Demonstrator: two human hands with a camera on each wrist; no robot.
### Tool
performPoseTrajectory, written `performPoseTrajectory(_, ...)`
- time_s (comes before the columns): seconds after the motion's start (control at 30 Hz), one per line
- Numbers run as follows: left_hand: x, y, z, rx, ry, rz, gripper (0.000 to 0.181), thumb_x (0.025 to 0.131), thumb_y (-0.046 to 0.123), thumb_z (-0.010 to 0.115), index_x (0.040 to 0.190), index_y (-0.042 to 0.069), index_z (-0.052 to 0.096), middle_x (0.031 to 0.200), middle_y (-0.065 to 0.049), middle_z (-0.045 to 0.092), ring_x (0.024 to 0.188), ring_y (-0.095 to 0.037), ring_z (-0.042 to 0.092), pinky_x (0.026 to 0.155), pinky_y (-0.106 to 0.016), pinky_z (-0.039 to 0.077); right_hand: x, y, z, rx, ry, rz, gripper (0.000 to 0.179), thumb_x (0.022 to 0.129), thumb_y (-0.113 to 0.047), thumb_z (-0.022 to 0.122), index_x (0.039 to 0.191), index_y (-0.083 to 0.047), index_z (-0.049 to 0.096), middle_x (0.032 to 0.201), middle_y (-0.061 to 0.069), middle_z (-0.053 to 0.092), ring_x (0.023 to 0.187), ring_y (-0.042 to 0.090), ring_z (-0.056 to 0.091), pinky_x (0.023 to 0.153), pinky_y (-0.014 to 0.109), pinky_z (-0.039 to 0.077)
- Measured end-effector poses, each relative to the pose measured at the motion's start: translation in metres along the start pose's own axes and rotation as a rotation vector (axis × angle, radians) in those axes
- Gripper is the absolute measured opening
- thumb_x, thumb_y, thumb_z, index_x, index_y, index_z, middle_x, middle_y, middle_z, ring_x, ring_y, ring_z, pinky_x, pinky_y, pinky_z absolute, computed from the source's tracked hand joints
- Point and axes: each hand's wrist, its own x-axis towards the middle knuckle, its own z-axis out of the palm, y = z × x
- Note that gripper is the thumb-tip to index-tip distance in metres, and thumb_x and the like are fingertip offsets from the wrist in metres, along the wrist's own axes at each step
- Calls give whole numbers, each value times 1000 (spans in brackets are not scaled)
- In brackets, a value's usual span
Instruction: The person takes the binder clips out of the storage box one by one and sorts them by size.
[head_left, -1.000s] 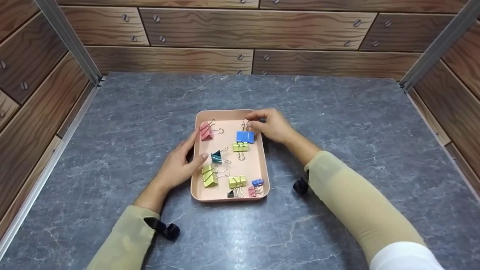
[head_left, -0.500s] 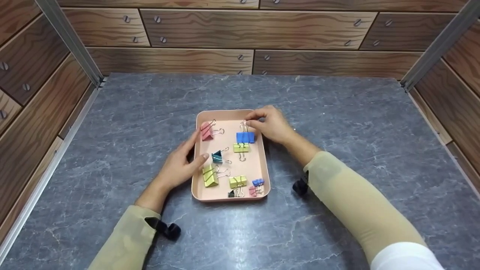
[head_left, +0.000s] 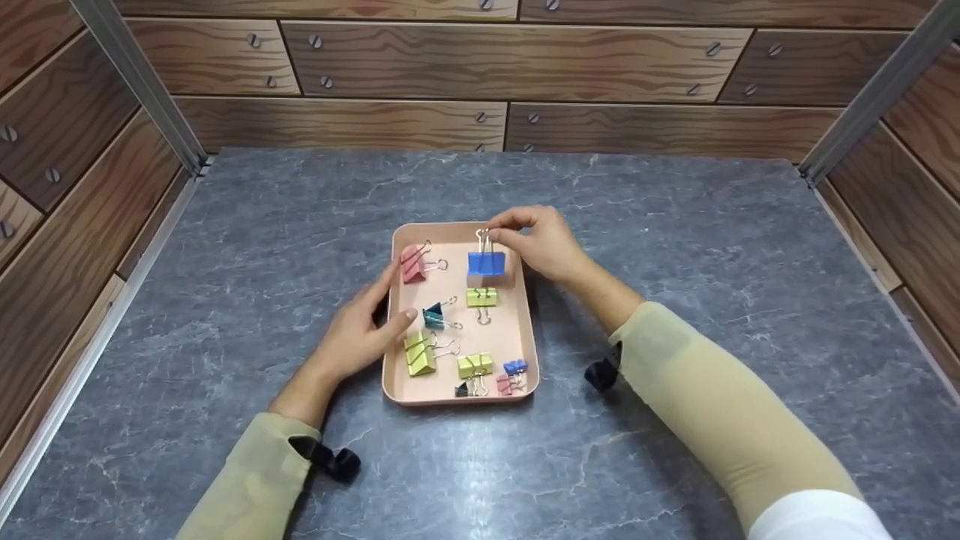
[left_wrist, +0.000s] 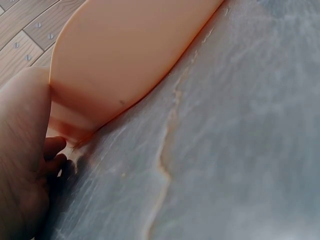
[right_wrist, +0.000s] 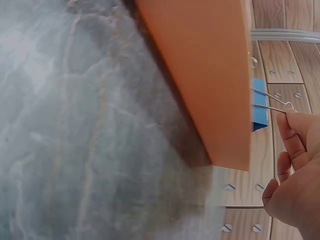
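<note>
A pink tray (head_left: 499,337) lies on the table with several binder clips in it. My left hand (head_left: 361,334) grips its left wall, thumb over the rim and fingers outside; in the left wrist view the hand (left_wrist: 22,150) is beside the tray wall (left_wrist: 120,55). My right hand (head_left: 547,244) pinches the wire handles of a large blue binder clip (head_left: 486,264), which hangs over the tray's far right part. The right wrist view shows the blue clip (right_wrist: 259,102) partly behind the tray wall, its handle at the fingertips of the right hand (right_wrist: 297,170).
Inside the tray are a pink clip (head_left: 412,264), a teal clip (head_left: 433,315), yellow-green clips (head_left: 481,298) and small clips (head_left: 514,367) at the near right corner. Wood-patterned panels (head_left: 517,60) and metal posts (head_left: 142,82) bound the grey marbled table (head_left: 675,225).
The right hand has risen slightly, lifting the blue binder clip off the tray floor and away from the yellow-green clip. The left hand and tray stay put.
</note>
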Motion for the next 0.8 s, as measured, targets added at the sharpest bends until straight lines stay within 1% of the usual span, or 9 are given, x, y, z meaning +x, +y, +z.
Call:
performPoseTrajectory(0.17,0,1,0,2,-2,-5,85,100,55,66,171,32,25,165,-18,42,148,-43,42,120,-63,33,0,-6,-14,27,49,-8,15,99,-12,76,107,-2,82,96,5,78,92,17,64,82,32,50)
performPoseTrajectory(0.3,-1,1,0,-1,4,-2,85,100,54,66,171,33,25,166,-19,41,148,-45,42,120,-64,33,0,-9,-26,34,79,-14,15,99,-11,75,108,-1,81,96,6,78,87,16,62,74,27,49)
performPoseTrajectory(0.47,-1,-1,0,3,10,4,85,100,53,67,171,31,25,166,-19,40,149,-45,41,121,-63,32,1,-6,-41,59,122,-20,14,100,-10,74,107,-1,81,93,7,77,79,13,61,66,24,47)
performPoseTrajectory(0.57,-1,-1,1,3,12,8,85,100,52,67,171,31,25,166,-20,40,148,-45,42,121,-62,32,1,-1,-50,65,143,-20,14,100,-10,73,106,0,81,92,9,76,77,12,60,65,24,46)
performPoseTrajectory(0.8,0,-2,1,2,17,20,84,100,51,67,171,31,25,166,-18,40,149,-43,42,122,-61,32,-4,13,-69,59,182,3,15,101,-9,71,107,3,79,93,12,74,80,12,61,68,24,47)
